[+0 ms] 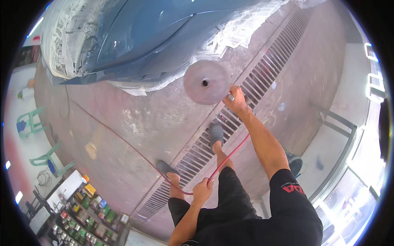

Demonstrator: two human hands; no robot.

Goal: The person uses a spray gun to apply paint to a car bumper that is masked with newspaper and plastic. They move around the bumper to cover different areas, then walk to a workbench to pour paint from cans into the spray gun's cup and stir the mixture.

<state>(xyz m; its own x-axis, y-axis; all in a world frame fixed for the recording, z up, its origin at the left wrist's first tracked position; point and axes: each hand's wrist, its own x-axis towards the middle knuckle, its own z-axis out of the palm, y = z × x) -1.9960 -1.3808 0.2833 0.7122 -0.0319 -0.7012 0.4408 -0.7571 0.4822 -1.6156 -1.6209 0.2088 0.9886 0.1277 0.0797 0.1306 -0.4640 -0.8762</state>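
Observation:
My right hand (237, 100) is closed round the handle of a spray gun, held out in front of me near the car. The gun's round greyish cup (206, 92) faces up, with a dark hole in the middle of its lid, and hides most of the gun. A red air hose (234, 152) loops down from the right hand to my left hand (201, 191), which is closed on it by my waist. Ahead is a blue car body (143, 37), its edges masked with newspaper (236, 35) and clear film.
A long floor grate (262, 67) runs diagonally under my feet. The hose trails across the floor to the far left. Green plastic stools (29, 124) stand at the left wall, shelves of cans (88, 217) at the lower left. A dark bucket (293, 162) and a grey frame (338, 156) are on the right.

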